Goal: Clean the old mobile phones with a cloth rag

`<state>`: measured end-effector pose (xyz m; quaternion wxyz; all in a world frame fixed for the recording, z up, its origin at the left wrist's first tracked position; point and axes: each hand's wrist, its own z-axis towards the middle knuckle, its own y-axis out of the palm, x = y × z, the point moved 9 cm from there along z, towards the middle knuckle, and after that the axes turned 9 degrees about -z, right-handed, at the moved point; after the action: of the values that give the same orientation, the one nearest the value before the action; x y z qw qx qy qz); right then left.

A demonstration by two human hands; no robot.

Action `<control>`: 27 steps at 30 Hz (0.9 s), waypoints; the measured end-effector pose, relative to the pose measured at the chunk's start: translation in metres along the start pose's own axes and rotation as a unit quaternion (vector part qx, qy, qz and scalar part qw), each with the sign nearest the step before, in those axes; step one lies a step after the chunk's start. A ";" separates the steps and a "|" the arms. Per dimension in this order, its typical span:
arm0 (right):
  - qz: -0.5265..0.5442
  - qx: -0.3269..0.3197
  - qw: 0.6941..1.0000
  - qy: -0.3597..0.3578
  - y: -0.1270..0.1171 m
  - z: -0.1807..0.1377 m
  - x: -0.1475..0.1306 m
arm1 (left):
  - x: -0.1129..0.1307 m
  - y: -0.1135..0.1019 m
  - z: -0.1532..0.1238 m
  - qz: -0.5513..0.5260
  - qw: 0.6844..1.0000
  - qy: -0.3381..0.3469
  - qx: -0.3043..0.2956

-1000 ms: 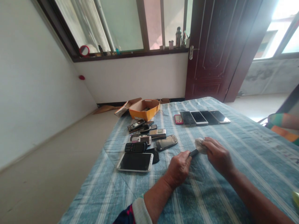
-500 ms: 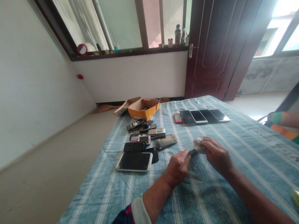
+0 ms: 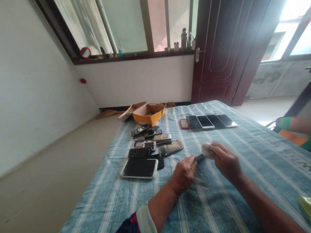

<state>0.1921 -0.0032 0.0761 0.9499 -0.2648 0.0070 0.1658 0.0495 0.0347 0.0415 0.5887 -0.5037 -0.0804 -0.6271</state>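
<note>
My left hand (image 3: 184, 174) is closed round one end of a small dark phone (image 3: 199, 158), held just above the blue striped tablecloth (image 3: 218, 200). My right hand (image 3: 225, 161) presses a crumpled white cloth (image 3: 206, 149) against the other end of that phone, fingers curled over it. To the left lies a cluster of old phones: a large white-edged smartphone (image 3: 139, 168), a black keypad phone (image 3: 140, 153) and a grey phone (image 3: 172, 148), among several others.
A row of several smartphones (image 3: 209, 122) lies further back beside a small red phone (image 3: 183, 123). An open orange cardboard box (image 3: 149, 113) stands at the table's far left corner. A dark wooden door (image 3: 223, 48) and a window sill with bottles are behind. A colourful chair (image 3: 291, 129) is at the right.
Both hands stay in nearly the same place on the phone and cloth. The view has shifted slightly; the right hand's cloth has moved a little along the phone.
</note>
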 end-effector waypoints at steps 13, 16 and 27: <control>-0.018 -0.029 0.999 -0.011 0.006 0.000 -0.001 | -0.001 0.001 0.000 0.006 1.000 0.012 0.003; -0.024 -0.026 0.999 -0.015 0.005 -0.001 0.000 | -0.001 0.001 0.000 0.004 1.000 0.008 -0.002; -0.025 -0.027 0.999 -0.028 0.006 0.000 -0.004 | 0.000 0.000 0.000 0.008 1.000 0.007 0.004</control>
<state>0.1865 0.0001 0.0737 0.9461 -0.2858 -0.0307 0.1496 0.0498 0.0349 0.0416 0.5963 -0.4977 -0.0742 -0.6254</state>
